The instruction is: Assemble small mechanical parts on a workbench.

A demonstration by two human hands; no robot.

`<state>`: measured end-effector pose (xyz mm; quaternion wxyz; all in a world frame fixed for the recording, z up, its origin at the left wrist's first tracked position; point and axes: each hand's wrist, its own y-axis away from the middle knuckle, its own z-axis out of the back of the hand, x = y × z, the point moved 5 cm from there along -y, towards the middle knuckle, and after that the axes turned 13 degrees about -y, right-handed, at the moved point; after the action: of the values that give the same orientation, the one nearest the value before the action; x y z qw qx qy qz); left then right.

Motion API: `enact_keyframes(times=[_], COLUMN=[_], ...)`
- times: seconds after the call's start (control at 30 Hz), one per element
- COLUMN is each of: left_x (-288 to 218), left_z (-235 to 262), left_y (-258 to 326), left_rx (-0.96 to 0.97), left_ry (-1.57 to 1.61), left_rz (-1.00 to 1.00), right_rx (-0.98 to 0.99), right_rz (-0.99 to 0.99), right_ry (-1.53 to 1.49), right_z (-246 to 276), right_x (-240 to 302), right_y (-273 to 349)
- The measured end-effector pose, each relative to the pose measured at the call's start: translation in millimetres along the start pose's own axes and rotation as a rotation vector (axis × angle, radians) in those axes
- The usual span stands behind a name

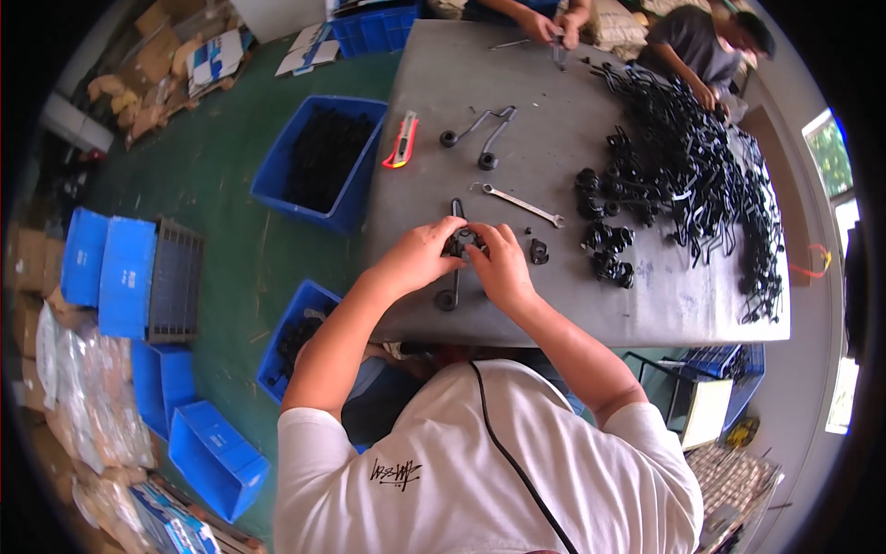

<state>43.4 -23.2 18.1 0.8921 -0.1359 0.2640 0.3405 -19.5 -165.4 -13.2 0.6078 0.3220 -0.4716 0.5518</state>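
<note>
- Left hand (420, 254) and right hand (498, 263) meet over the near middle of the grey table (554, 314), fingers of both pinched on a small black part (459, 244) between them.
- That part sits at the upper end of a black bent rod (451, 286); the rod runs down toward the person, ends in a round knob near the table's near edge, and its top end pokes out above the fingers.
- Both hands grasping, not released; exact finger contact partly hidden by knuckles.
- Small black knob (538, 251) lies just right of right hand, apart from it.
- Silver wrench (519, 204) lies flat beyond the hands, angled.
- Finished-looking pair of black rods with knobs (480, 134) farther up the table; red utility knife (401, 140) left of it near the table edge.
- Cluster of black knobs (604, 222) right of the wrench, big pile of black rods (692, 157) across the right side.
- Blue bin (318, 162) of black parts on the green floor left of the table.
- Another person's hands (554, 26) work at the far end.
</note>
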Motion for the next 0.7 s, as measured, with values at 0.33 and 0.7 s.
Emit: enact_keyframes(times=[0.33,0.7], left_x=[9.8,17.0], left_z=[-7.0,-7.4], left_y=[1.4,-0.4], left_rx=[0.051,0.121], left_ry=[0.129,0.110], left_rz=[0.143,0.136], right_rx=[-0.255,-0.050], right_rz=[0.087,-0.213], right_ry=[0.511,-0.384], right_z=[78.4,56.7], right_x=[-22.0,-52.1], right_y=[19.8,6.8])
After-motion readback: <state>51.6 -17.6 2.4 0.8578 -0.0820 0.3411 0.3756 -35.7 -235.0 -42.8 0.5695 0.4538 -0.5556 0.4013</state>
